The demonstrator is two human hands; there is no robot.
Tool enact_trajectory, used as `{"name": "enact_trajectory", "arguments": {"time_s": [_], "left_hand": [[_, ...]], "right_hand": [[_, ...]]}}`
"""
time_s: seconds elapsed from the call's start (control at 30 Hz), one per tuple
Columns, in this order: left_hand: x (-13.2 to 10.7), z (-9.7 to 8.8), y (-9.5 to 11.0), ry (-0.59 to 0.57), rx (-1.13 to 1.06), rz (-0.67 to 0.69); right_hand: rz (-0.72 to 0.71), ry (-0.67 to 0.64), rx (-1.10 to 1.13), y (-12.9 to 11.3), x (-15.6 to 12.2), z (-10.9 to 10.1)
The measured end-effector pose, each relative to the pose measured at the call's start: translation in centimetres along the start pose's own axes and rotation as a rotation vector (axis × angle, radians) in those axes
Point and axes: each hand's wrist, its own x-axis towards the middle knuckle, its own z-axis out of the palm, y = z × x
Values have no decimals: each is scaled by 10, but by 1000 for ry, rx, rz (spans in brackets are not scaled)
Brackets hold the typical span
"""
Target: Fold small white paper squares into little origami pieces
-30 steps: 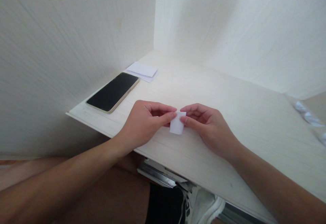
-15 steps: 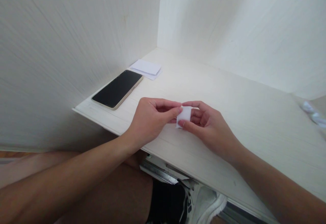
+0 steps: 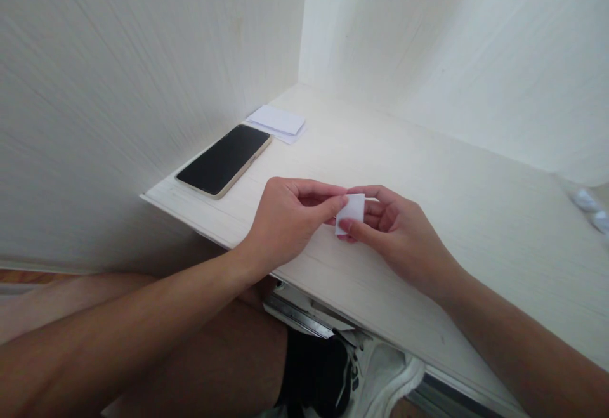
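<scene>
A small white piece of paper (image 3: 351, 210) is held just above a pale wooden shelf board (image 3: 457, 215). My left hand (image 3: 288, 218) pinches its left edge between thumb and forefinger. My right hand (image 3: 397, 234) pinches its right side, thumb below and fingers curled behind it. Both hands meet at the paper near the board's front edge. Part of the paper is hidden behind my fingers.
A black phone (image 3: 224, 160) lies face up at the board's left edge, with a small stack of white paper slips (image 3: 278, 122) behind it. White walls close in the left and back. A white crumpled object (image 3: 590, 205) lies far right. Below the board are a metal rail (image 3: 304, 313) and a white shoe (image 3: 385, 370).
The paper has been turned and folded shorter between my fingers, now looking squarer. My right thumb has shifted under its lower edge. The view has drifted slightly, the hands staying together.
</scene>
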Motion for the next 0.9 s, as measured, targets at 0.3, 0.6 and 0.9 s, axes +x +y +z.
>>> {"name": "enact_trajectory", "arguments": {"time_s": [0.3,0.6,0.9], "left_hand": [[1,-1,-1,-3,-23,26],[0,1,-1,-1,-77,17],[1,2,-3,-28,-36,32]], "right_hand": [[9,27,39,-3,-1,2],[-4,44,14,-5,-2,3],[-14,89,-22,-3,-3,4]]}}
